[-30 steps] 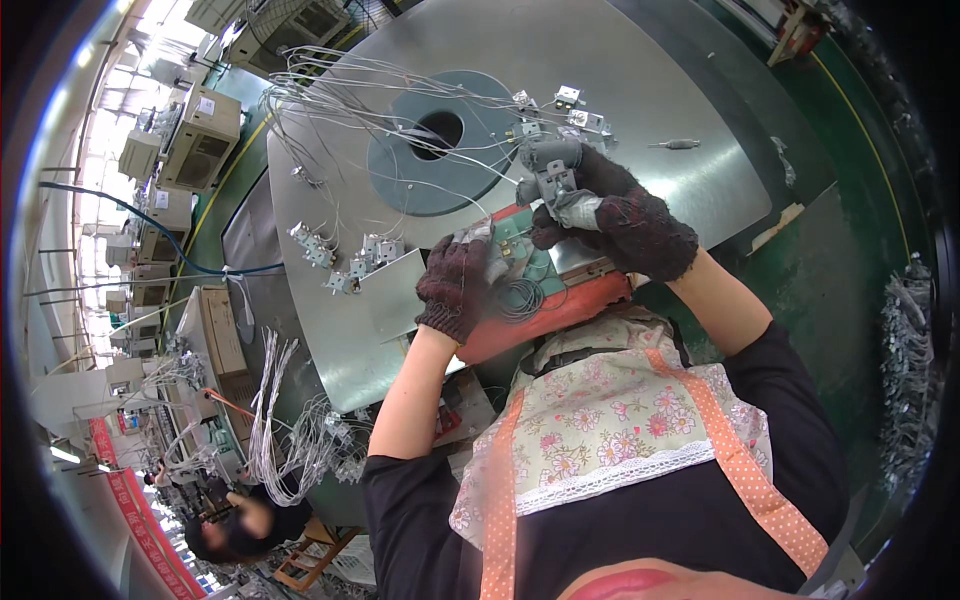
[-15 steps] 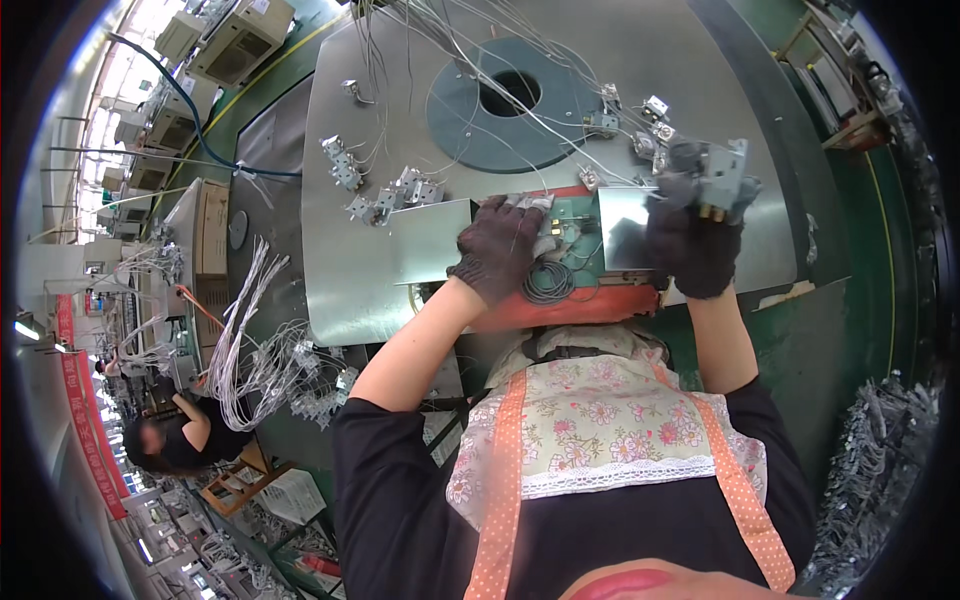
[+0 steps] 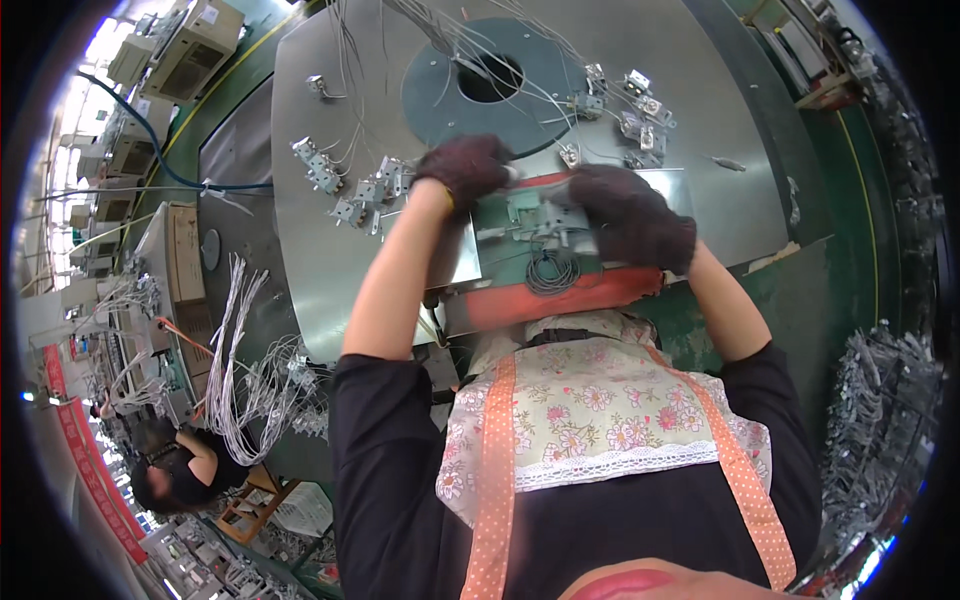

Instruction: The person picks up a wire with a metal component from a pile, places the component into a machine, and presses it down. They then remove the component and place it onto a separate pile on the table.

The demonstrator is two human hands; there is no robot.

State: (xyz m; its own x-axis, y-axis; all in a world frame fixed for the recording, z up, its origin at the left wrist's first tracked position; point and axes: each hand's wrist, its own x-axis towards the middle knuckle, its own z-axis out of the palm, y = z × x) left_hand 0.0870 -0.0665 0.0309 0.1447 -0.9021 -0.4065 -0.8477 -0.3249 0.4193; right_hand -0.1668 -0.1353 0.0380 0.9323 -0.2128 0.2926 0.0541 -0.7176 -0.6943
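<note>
My right hand (image 3: 635, 220), in a dark knitted glove, reaches over the green plate (image 3: 510, 270) from the right. Its fingers are closed at a grey metal block (image 3: 555, 215), now low over or on the plate; blur hides whether they touch. At the plate's upper left is my left hand (image 3: 465, 170), gloved too and blurred. Its fingers look curled, with a small pale bit at their tips that I cannot make out. A coil of dark grey cable (image 3: 552, 272) lies on the plate, just above a red strip (image 3: 565, 298).
Small metal blocks with wires (image 3: 368, 192) stand on the metal table (image 3: 310, 250) to the left, more wired blocks (image 3: 645, 120) to the right. A grey disc (image 3: 425, 95) with a dark hole lies beyond. Wire bundles (image 3: 235, 370) hang at left, near a seated person (image 3: 190, 465).
My right hand has moved left, bringing the grey block from the right over the green plate. My left hand has shifted up and left, off the plate's middle. The view has shifted slightly.
</note>
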